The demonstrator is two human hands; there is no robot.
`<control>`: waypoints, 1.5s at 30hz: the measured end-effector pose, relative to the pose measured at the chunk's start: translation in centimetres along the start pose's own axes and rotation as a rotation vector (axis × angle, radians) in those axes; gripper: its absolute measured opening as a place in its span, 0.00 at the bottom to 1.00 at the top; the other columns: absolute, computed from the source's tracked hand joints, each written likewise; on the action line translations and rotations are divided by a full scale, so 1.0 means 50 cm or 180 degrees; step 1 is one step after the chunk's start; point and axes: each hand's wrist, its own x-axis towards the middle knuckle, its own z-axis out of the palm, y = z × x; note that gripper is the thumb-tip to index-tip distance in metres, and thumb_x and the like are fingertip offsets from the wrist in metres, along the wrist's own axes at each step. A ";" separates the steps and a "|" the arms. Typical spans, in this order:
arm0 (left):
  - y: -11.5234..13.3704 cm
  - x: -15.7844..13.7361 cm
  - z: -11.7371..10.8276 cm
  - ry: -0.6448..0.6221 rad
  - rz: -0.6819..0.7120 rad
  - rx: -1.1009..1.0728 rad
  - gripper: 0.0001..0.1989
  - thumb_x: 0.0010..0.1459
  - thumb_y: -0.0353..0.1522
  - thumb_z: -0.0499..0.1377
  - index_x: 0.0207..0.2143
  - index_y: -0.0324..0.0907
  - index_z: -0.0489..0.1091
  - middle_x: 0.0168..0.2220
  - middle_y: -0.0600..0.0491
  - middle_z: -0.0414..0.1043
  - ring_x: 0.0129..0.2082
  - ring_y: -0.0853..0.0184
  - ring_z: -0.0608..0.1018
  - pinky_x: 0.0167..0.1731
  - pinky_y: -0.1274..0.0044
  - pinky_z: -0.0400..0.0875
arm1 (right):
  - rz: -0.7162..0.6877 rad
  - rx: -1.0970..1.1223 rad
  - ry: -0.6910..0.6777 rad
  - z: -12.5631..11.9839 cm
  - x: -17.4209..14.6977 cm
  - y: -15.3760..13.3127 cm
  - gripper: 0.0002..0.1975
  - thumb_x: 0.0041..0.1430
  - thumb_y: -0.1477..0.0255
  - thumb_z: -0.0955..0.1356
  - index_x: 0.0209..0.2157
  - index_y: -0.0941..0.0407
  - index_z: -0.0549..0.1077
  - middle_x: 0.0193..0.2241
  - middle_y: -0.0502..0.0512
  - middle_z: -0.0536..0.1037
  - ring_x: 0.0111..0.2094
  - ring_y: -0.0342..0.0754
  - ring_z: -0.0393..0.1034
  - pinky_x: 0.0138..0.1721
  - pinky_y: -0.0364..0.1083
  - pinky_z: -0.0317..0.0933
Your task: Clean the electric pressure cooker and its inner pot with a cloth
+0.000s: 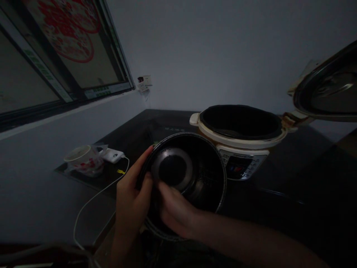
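Black pot (192, 171) has its left rim between thumb and fingers of the left hand (134, 193); the right hand (178, 212) reaches inside, whether its fingers grip, I cannot tell.

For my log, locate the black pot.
The black pot is below the head view's centre, in the left hand, left of and nearer than the open cooker.

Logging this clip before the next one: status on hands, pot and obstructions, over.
Left hand gripping pot by its edge. Right hand inside it. Pot tilted, mouth toward camera. Open cooker behind; nothing seen blocking hands.
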 end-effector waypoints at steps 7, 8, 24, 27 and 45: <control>0.007 -0.003 0.002 0.0031 -0.0091 -0.0156 0.18 0.64 0.32 0.57 0.56 0.55 0.71 0.56 0.59 0.74 0.56 0.64 0.75 0.56 0.73 0.70 | -0.0381 0.1268 0.0297 0.043 -0.004 -0.136 0.14 0.70 0.68 0.55 0.41 0.55 0.69 0.48 0.53 0.77 0.52 0.44 0.71 0.56 0.47 0.64; 0.009 -0.003 0.002 0.0041 -0.0126 -0.0184 0.18 0.64 0.33 0.57 0.56 0.55 0.71 0.56 0.59 0.74 0.56 0.64 0.75 0.56 0.73 0.70 | -0.0472 0.1355 0.0333 0.040 -0.008 -0.150 0.15 0.70 0.68 0.55 0.41 0.55 0.70 0.47 0.53 0.77 0.52 0.44 0.71 0.56 0.47 0.64; -0.001 -0.006 0.003 0.0183 -0.0459 -0.0206 0.18 0.64 0.36 0.59 0.55 0.59 0.71 0.55 0.60 0.75 0.55 0.63 0.76 0.54 0.72 0.72 | -0.1361 0.1066 0.0630 -0.011 -0.014 -0.152 0.21 0.71 0.61 0.55 0.56 0.55 0.66 0.55 0.56 0.73 0.56 0.49 0.69 0.60 0.55 0.62; 0.002 -0.010 0.001 0.0159 -0.0398 -0.0197 0.18 0.63 0.35 0.59 0.55 0.59 0.71 0.54 0.60 0.75 0.55 0.63 0.77 0.55 0.72 0.71 | -0.1210 0.0193 0.0587 -0.017 0.025 -0.096 0.24 0.70 0.58 0.55 0.56 0.57 0.67 0.57 0.58 0.72 0.59 0.50 0.66 0.63 0.57 0.56; -0.021 -0.007 -0.006 0.0225 -0.0678 -0.0529 0.22 0.58 0.29 0.62 0.54 0.56 0.73 0.53 0.59 0.76 0.53 0.60 0.78 0.56 0.68 0.71 | -0.0297 -0.5668 -0.0746 -0.154 -0.036 0.004 0.15 0.64 0.77 0.61 0.48 0.63 0.75 0.48 0.66 0.78 0.49 0.53 0.74 0.51 0.49 0.66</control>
